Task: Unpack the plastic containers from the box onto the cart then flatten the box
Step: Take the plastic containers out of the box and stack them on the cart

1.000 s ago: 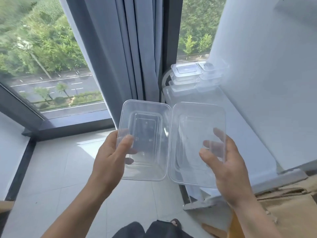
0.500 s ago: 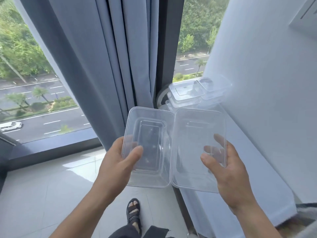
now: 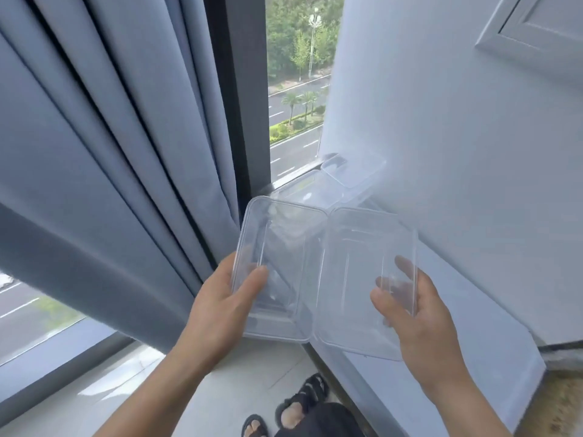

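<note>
My left hand (image 3: pixel 225 305) grips a clear plastic container (image 3: pixel 277 266) by its near left edge, thumb inside the rim. My right hand (image 3: pixel 419 313) holds a second clear container (image 3: pixel 356 275) by its right edge, thumb in front and fingers seen through the plastic behind. The two containers sit side by side, edges touching, above the near end of a white shelf (image 3: pixel 473 310). Two stacks of clear containers (image 3: pixel 331 181) stand at the shelf's far end by the window. The box shows only as a brown corner (image 3: pixel 564 402) at the lower right.
Blue-grey curtains (image 3: pixel 126 152) hang at the left, close beside the left container. A white wall (image 3: pixel 457 137) rises right of the shelf. A dark window frame (image 3: pixel 243 89) stands behind. My sandalled feet (image 3: pixel 299 408) are on the pale tiled floor below.
Both hands have carried the two containers forward and to the right, over the shelf and closer to the stacks. The view has swung right and the box has nearly left the frame.
</note>
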Available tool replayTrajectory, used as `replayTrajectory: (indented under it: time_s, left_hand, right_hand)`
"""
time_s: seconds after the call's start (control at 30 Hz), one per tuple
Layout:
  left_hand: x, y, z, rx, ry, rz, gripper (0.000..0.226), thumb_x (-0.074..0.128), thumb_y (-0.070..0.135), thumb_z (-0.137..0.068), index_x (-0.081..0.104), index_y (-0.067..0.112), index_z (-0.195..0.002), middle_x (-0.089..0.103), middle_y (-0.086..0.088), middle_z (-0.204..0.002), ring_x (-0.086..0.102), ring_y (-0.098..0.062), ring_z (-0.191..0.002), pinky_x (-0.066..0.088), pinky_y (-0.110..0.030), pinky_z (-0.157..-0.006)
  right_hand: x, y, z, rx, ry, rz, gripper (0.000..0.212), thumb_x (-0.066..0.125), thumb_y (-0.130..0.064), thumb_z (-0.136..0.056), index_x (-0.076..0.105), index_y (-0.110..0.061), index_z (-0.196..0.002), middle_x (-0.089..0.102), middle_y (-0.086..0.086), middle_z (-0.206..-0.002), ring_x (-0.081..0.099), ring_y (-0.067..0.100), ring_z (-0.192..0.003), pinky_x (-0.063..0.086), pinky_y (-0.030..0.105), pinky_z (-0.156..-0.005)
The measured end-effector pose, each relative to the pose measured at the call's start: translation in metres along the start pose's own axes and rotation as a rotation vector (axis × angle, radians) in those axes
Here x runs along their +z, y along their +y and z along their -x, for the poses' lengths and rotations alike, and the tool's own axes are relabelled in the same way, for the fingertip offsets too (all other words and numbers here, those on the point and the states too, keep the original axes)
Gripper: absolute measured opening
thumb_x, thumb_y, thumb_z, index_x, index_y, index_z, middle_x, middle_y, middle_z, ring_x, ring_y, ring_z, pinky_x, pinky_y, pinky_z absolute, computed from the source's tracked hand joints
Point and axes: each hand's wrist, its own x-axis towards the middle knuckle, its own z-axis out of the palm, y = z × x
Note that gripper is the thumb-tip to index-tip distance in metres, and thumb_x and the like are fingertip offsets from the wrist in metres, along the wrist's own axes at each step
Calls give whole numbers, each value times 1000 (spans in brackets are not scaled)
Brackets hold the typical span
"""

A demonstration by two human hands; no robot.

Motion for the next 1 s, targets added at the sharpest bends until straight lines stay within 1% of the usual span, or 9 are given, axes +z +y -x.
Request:
replayTrajectory:
  time_s: [0.13,0.23,0.3,0.4,0.53,0.63,0.8,0.93,1.0]
  left_hand:
    - [20,13,-50,13,-32,-55,12,58,38,-97,66,45,-103,72,17,-99,68,-6,-94,52,-35,-89]
    - [36,28,-89,31,-65,-92,11,59,42,-96,63,45,-105,72,14,-102,67,-3,-91,49,-27,-81]
    - [48,35,-114,26,-87,-97,19,61,45,-95,59,44,-114,71,14,-106,68,-3,-91,47,-22,-74]
    - [66,47,-145,5,-103,-123,41,57,41,-96,48,37,-136,69,6,-111,68,1,-82,46,-21,-71]
    - [85,55,-175,-20,-142,-139,42,54,42,-96,42,37,-136,68,3,-111,67,2,-79,42,-17,-66]
    - [96,58,-197,-38,-169,-135,37,59,45,-95,46,38,-129,67,6,-113,69,-5,-85,45,-22,-71]
    - [108,55,-242,-8,-191,-74,51,60,52,-78,54,37,-126,62,11,-123,71,-11,-95,56,-41,-87]
    - [116,56,-279,15,-266,-81,55,60,52,-78,56,34,-130,63,13,-125,69,-10,-101,56,-36,-84]
    - [120,56,-294,26,-295,-81,57,61,52,-76,57,33,-129,64,13,-124,70,-10,-100,56,-34,-81]
  right_hand:
    - [-7,3,-38,19,69,-21,78,60,-71,-53,43,-54,-127,66,-21,-112,63,0,-97,45,21,-83]
    - [-13,3,-71,37,108,-49,76,59,-71,-54,43,-55,-126,66,-20,-112,64,7,-100,45,23,-85]
    - [-18,3,-91,49,124,-65,78,61,-69,-57,43,-50,-131,66,-20,-112,63,8,-102,45,22,-83]
    - [-25,4,-118,63,150,-92,70,65,-55,-67,44,-47,-134,65,-18,-114,62,-2,-103,50,29,-87]
    - [-33,8,-140,94,197,-111,70,64,-52,-69,44,-42,-136,65,-16,-115,61,-10,-97,50,26,-83]
    - [-33,12,-154,136,249,-121,69,63,-55,-68,44,-43,-134,65,-20,-114,64,-4,-96,46,20,-79]
    - [-26,25,-175,216,334,-148,63,63,-55,-68,45,-45,-128,64,-21,-115,63,-5,-97,46,18,-79]
    - [-19,39,-196,288,443,-152,71,65,-63,-63,47,-41,-127,63,-18,-120,65,12,-106,45,25,-85]
    - [-14,50,-210,333,472,-153,54,67,-59,-69,49,-46,-118,64,-19,-116,65,14,-104,45,29,-87]
